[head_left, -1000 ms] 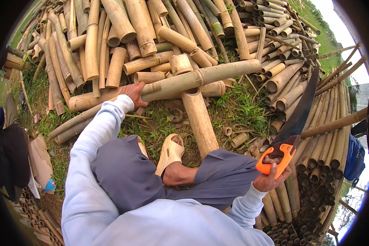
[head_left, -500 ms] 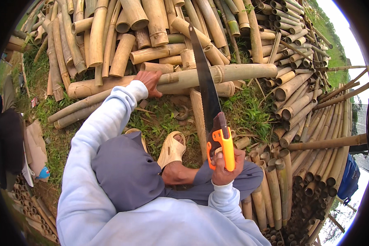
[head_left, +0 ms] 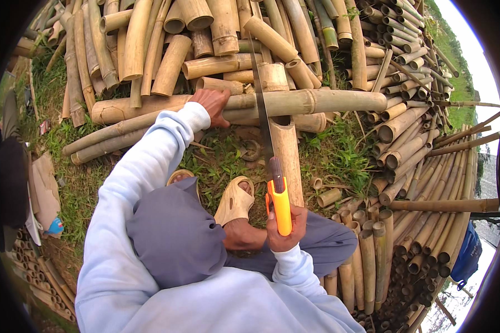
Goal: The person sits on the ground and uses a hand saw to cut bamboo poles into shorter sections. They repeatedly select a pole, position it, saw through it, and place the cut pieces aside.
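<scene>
My right hand (head_left: 287,228) is wrapped round the orange grip of a hand saw (head_left: 263,108). Its dark blade points away from me, edge-on, and crosses over a bamboo pole (head_left: 339,101) that lies sideways in front of me. Whether the teeth touch the pole I cannot tell. My left hand (head_left: 211,105) grips this pole left of the blade, fingers curled over it. Beneath the pole, another bamboo piece (head_left: 286,161) runs toward me, its open end showing just under the pole. A thicker bamboo length (head_left: 133,108) lies behind the left end of the pole.
Cut bamboo pieces (head_left: 222,33) are heaped beyond the pole. More bamboo is stacked at the right (head_left: 400,127), with upright tubes (head_left: 366,266) beside my right knee. A blue bag (head_left: 466,255) hangs at the far right. Cardboard (head_left: 45,186) lies at the left. My sandalled feet rest on grass.
The saw has swung left and turned from showing its flat side to edge-on, with my right hand moving left too. My left hand keeps its grip on the pole.
</scene>
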`<state>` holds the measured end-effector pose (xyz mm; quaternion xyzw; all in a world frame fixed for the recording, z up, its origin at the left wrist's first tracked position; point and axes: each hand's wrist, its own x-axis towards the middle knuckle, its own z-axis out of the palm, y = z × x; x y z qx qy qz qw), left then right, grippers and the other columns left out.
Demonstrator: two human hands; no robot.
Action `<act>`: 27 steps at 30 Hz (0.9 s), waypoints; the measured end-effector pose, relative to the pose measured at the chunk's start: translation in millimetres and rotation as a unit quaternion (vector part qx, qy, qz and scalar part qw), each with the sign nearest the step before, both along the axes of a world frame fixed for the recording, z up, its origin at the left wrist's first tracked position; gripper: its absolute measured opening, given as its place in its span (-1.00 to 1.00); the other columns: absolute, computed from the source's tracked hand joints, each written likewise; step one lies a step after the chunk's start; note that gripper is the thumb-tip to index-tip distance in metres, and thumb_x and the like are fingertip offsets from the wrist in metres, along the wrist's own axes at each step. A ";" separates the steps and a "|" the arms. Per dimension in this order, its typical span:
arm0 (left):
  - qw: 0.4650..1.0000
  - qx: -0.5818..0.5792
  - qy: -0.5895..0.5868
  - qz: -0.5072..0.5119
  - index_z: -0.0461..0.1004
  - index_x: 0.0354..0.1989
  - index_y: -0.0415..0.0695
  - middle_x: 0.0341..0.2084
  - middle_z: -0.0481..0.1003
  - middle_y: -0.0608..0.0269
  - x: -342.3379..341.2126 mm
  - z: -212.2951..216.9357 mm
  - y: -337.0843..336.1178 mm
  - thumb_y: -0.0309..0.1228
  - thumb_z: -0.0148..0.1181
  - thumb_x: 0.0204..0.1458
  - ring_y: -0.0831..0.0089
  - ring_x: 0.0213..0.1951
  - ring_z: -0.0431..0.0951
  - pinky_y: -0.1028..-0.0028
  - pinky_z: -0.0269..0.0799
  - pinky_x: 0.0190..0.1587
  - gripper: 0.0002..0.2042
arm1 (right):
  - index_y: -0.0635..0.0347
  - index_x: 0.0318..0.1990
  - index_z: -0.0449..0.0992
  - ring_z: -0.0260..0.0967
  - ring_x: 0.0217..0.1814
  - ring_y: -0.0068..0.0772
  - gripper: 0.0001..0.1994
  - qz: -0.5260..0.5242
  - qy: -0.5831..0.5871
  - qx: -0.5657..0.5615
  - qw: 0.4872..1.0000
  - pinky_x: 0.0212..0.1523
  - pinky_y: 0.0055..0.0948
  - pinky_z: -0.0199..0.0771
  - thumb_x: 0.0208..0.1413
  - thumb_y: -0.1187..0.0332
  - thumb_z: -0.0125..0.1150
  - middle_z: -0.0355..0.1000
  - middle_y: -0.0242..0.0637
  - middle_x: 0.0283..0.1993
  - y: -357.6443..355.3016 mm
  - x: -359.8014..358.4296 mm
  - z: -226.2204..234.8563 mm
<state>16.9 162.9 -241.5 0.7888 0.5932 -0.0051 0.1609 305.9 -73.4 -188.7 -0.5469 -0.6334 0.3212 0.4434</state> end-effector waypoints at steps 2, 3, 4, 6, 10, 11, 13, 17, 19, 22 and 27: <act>1.000 0.006 -0.011 0.000 0.41 -0.13 -0.24 -0.35 0.61 -0.14 0.3 -1.5 -2.4 -0.05 0.51 -0.26 -0.13 -0.21 0.64 0.06 0.55 -0.13 -0.37 | 0.36 0.01 0.31 0.50 -0.27 -0.52 -0.64 0.021 0.027 -0.016 0.999 -0.15 -0.50 0.55 0.13 0.54 0.33 0.52 -0.17 -0.21 -7.9 -6.4 6.3; 1.000 0.010 -0.017 -0.001 0.41 -0.13 -0.24 -0.34 0.61 -0.14 1.2 -0.2 -2.5 -0.05 0.51 -0.26 -0.13 -0.20 0.64 0.06 0.55 -0.13 -0.38 | 0.35 0.01 0.29 0.46 -0.27 -0.55 -0.66 0.031 0.040 -0.023 0.998 -0.13 -0.52 0.52 0.16 0.55 0.29 0.48 -0.21 -0.20 -11.9 -8.5 8.1; 1.000 -0.001 -0.012 0.002 0.41 -0.13 -0.24 -0.33 0.61 -0.15 1.4 1.3 -1.1 -0.06 0.51 -0.26 -0.13 -0.20 0.64 0.06 0.55 -0.12 -0.38 | 0.33 0.02 0.28 0.45 -0.29 -0.55 -0.65 0.023 0.037 -0.018 0.999 -0.15 -0.52 0.52 0.17 0.55 0.30 0.47 -0.22 -0.22 -15.1 -8.2 3.4; 1.000 -0.022 -0.004 0.005 0.41 -0.14 -0.24 -0.32 0.61 -0.16 2.2 4.7 1.6 -0.07 0.51 -0.26 -0.14 -0.20 0.64 0.07 0.55 -0.10 -0.39 | 0.31 0.02 0.28 0.44 -0.31 -0.54 -0.66 -0.020 0.132 -0.075 0.988 -0.17 -0.51 0.52 0.18 0.55 0.28 0.46 -0.23 -0.24 -14.6 -12.3 2.7; 1.000 0.003 -0.009 0.002 0.42 -0.15 -0.25 -0.34 0.61 -0.16 1.4 5.6 -1.9 -0.07 0.52 -0.25 -0.11 -0.20 0.65 0.09 0.58 -0.10 -0.40 | 0.35 0.00 0.37 0.49 -0.41 -0.52 -0.68 -0.057 0.073 -0.072 0.993 -0.30 -0.45 0.56 0.18 0.49 0.35 0.52 -0.27 -0.37 -16.8 -12.5 -3.8; 1.000 0.025 -0.003 -0.005 0.44 -0.15 -0.26 -0.36 0.63 -0.14 0.3 6.1 -3.1 -0.06 0.52 -0.23 -0.08 -0.22 0.67 0.10 0.60 -0.11 -0.40 | 0.34 -0.04 0.40 0.48 -0.44 -0.52 -0.72 -0.053 0.022 -0.061 0.997 -0.33 -0.45 0.55 0.18 0.49 0.36 0.51 -0.28 -0.41 -16.1 -13.5 -1.8; 1.000 0.031 0.001 -0.004 0.46 -0.16 -0.28 -0.38 0.64 -0.12 0.7 6.3 -7.8 -0.05 0.54 -0.21 -0.06 -0.23 0.69 0.12 0.62 -0.12 -0.40 | 0.32 -0.15 0.45 0.50 -0.47 -0.50 -0.79 -0.003 -0.049 -0.072 0.996 -0.37 -0.46 0.52 0.17 0.48 0.37 0.51 -0.27 -0.46 -17.6 -8.9 8.6; 1.000 -0.016 0.005 0.014 0.47 -0.16 -0.29 -0.37 0.65 -0.15 8.0 13.7 -3.4 -0.08 0.54 -0.20 -0.07 -0.23 0.69 0.12 0.63 -0.12 -0.42 | 0.39 -0.03 0.58 0.44 -0.38 -0.55 -0.77 0.014 -0.044 -0.070 0.996 -0.29 -0.49 0.46 0.17 0.51 0.34 0.52 -0.28 -0.38 3.6 -16.7 20.9; 1.000 -0.021 0.007 0.005 0.47 -0.15 -0.29 -0.36 0.65 -0.16 9.7 12.6 -4.3 -0.08 0.53 -0.18 -0.07 -0.23 0.69 0.12 0.63 -0.11 -0.42 | 0.40 -0.06 0.56 0.35 -0.42 -0.57 -0.81 0.024 -0.044 -0.089 0.995 -0.34 -0.51 0.42 0.22 0.50 0.30 0.48 -0.34 -0.43 39.8 -22.3 10.6; 1.000 -0.009 0.014 -0.005 0.46 -0.13 -0.30 -0.33 0.65 -0.16 3.7 8.5 -2.3 -0.05 0.53 -0.17 -0.07 -0.22 0.69 0.12 0.63 -0.11 -0.40 | 0.40 -0.06 0.55 0.30 -0.44 -0.63 -0.82 0.031 0.001 -0.147 0.989 -0.37 -0.55 0.37 0.23 0.51 0.28 0.44 -0.42 -0.43 59.9 -28.5 19.4; 1.000 -0.022 0.000 0.007 0.41 -0.14 -0.27 -0.33 0.62 -0.20 0.0 3.2 -2.0 -0.06 0.53 -0.24 -0.14 -0.21 0.66 0.07 0.58 -0.12 -0.38 | 0.38 -0.09 0.56 0.63 -0.39 -0.21 -0.80 0.003 -0.067 -0.050 0.997 -0.34 -0.38 0.54 0.15 0.50 0.33 0.58 -0.09 -0.38 -43.9 -4.5 34.8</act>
